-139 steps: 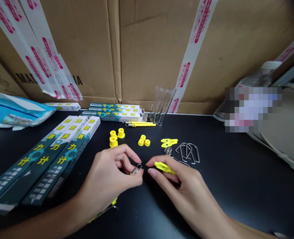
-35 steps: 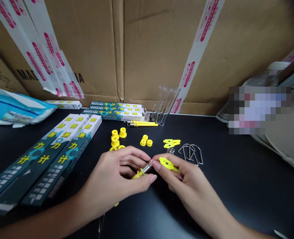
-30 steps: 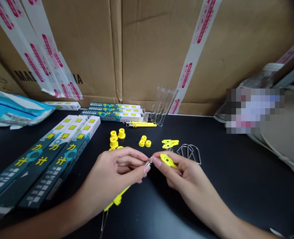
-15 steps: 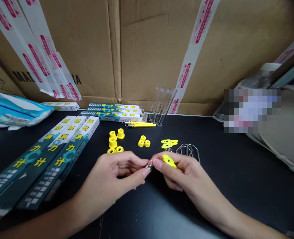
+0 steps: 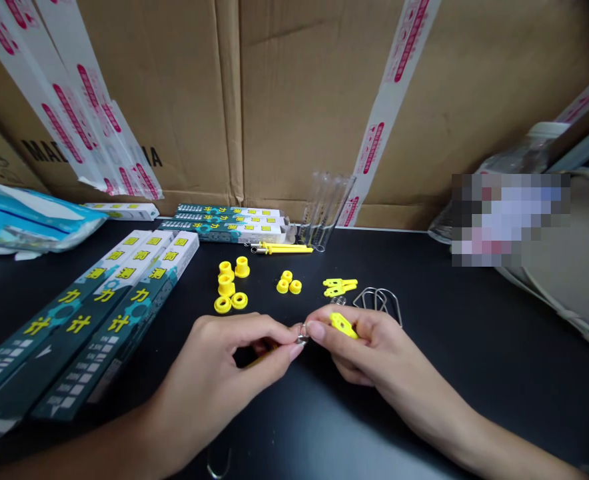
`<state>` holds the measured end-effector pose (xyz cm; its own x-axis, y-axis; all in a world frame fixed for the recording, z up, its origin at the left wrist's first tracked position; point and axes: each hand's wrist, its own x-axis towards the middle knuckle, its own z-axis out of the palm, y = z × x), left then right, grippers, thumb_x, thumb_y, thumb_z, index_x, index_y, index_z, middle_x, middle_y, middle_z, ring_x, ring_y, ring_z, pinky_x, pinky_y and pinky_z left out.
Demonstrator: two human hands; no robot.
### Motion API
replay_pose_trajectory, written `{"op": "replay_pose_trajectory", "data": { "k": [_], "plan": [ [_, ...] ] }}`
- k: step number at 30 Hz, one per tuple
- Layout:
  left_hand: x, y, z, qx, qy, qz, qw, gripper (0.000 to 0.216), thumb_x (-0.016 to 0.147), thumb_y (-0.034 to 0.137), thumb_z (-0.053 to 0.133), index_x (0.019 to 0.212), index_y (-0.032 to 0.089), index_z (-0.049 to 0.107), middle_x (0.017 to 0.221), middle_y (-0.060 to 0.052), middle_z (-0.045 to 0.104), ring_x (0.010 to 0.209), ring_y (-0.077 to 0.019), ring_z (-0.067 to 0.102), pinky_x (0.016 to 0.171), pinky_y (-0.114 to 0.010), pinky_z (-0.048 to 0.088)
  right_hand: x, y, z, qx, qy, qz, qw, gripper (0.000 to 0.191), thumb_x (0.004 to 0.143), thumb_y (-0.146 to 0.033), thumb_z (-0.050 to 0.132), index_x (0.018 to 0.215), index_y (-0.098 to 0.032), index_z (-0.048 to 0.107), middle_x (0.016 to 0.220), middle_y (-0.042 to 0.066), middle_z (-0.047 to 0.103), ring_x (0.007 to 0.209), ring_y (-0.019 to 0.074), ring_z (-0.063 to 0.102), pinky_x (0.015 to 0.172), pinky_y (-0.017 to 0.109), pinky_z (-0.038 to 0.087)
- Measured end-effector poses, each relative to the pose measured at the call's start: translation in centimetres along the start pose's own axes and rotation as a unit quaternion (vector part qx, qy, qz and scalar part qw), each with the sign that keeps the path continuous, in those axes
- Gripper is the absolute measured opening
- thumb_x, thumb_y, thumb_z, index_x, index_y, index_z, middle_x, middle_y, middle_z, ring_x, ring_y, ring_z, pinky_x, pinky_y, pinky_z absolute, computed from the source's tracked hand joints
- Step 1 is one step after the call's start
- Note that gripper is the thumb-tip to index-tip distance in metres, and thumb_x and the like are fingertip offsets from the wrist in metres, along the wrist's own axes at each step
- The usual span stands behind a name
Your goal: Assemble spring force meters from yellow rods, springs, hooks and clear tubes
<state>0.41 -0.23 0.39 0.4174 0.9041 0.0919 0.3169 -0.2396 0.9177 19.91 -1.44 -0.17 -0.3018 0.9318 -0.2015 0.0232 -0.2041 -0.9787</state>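
My left hand (image 5: 229, 373) is closed in a pinch around a small shiny metal coil (image 5: 302, 333), with part of a yellow rod (image 5: 262, 357) showing under its fingers. The thumb and index finger of my right hand (image 5: 359, 340) meet at the coil's other side. A flat yellow plastic tab (image 5: 343, 325) with a hole is held in that same right hand. Below the left wrist a bent metal hook (image 5: 219, 463) shows; what it is attached to is hidden. Just beyond the right hand lie two similar yellow tabs (image 5: 339, 287) and several bent wire hooks (image 5: 379, 303).
Yellow flanged caps (image 5: 226, 285) and smaller yellow caps (image 5: 288, 285) sit mid-table. Behind them are yellow rods with springs (image 5: 287, 249), clear tubes (image 5: 324, 210) and stacked boxes (image 5: 229, 227). Long boxes (image 5: 119, 293) lie left; a bottle (image 5: 514, 157) and bag (image 5: 569, 267) stand right.
Both hands have shifted slightly, still together at the metal coil. More of the yellow rod shows under my left fingers, and the bent hook is now visible at the bottom.
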Motion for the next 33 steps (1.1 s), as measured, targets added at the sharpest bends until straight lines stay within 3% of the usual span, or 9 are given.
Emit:
{"op": "replay_pose_trajectory", "data": {
  "k": [4,11,17,20,24,28,33],
  "plan": [
    [-0.31,-0.39,0.02,0.099,0.02,0.065,0.993,0.015,0.09,0.02,0.065,0.083,0.025,0.078,0.08,0.005,0.077,0.072,-0.0124,0.072,0.069,-0.017,0.053,-0.01,-0.16,-0.09,-0.004,-0.011,0.012,1.0,0.038,0.087,-0.054,0.069,0.087,-0.016,0.069,0.057,-0.01,0.029,0.049,0.0065,0.017,0.042,0.024,0.011],
    [-0.39,-0.53,0.37,0.162,0.042,0.131,0.977,0.015,0.089,0.016,0.064,0.089,0.023,0.078,0.082,0.003,0.078,0.072,-0.0124,0.073,0.071,-0.016,0.055,-0.2,-0.2,0.28,0.004,0.005,0.007,1.0,0.028,0.082,-0.046,0.076,0.083,-0.018,0.073,0.056,-0.009,0.031,0.047,0.0059,0.016,0.041,0.023,0.01],
    [-0.32,-0.62,0.49,0.12,0.095,0.089,0.984,0.015,0.085,0.018,0.067,0.093,0.025,0.079,0.083,0.004,0.08,0.073,-0.0137,0.075,0.069,-0.019,0.057,-0.41,-0.2,0.32,-0.053,0.076,-0.023,0.995,0.034,0.084,-0.05,0.073,0.092,-0.018,0.078,0.056,-0.008,0.033,0.051,0.0077,0.022,0.044,0.024,0.016],
    [-0.21,-0.67,0.3,0.084,0.087,0.058,0.991,0.014,0.085,0.019,0.068,0.091,0.026,0.078,0.083,0.006,0.08,0.07,-0.0128,0.074,0.067,-0.019,0.057,-0.46,-0.25,0.24,-0.08,0.101,-0.031,0.991,0.04,0.084,-0.055,0.07,0.094,-0.017,0.077,0.053,-0.009,0.026,0.05,0.0081,0.02,0.044,0.025,0.014],
    [0.21,-0.47,0.05,-0.011,0.085,0.02,0.996,0.018,0.084,0.02,0.068,0.101,0.025,0.071,0.083,0.005,0.077,0.071,-0.0123,0.073,0.067,-0.018,0.058,-0.32,-0.16,0.16,-0.058,0.138,-0.039,0.988,0.042,0.084,-0.058,0.069,0.095,-0.017,0.073,0.056,-0.008,0.03,0.05,0.0076,0.021,0.045,0.025,0.015],
    [0.3,-0.16,-0.02,-0.05,0.06,0.022,0.997,0.022,0.089,0.021,0.063,0.11,0.027,0.066,0.086,0.005,0.073,0.072,-0.0114,0.07,0.068,-0.019,0.058,-0.32,0.07,0.28,-0.016,0.11,-0.031,0.993,0.041,0.085,-0.057,0.07,0.094,-0.017,0.07,0.055,-0.009,0.028,0.05,0.0072,0.02,0.045,0.024,0.014],
    [-0.34,0.04,-0.19,0.062,0.071,0.125,0.988,0.017,0.087,0.015,0.067,0.096,0.028,0.071,0.09,0.006,0.072,0.081,-0.0115,0.067,0.074,-0.02,0.05,-0.64,0.21,0.72,0.04,0.052,-0.028,0.997,0.035,0.086,-0.052,0.071,0.092,-0.018,0.067,0.053,-0.011,0.027,0.046,0.0054,0.018,0.042,0.022,0.013]
  ]
}}
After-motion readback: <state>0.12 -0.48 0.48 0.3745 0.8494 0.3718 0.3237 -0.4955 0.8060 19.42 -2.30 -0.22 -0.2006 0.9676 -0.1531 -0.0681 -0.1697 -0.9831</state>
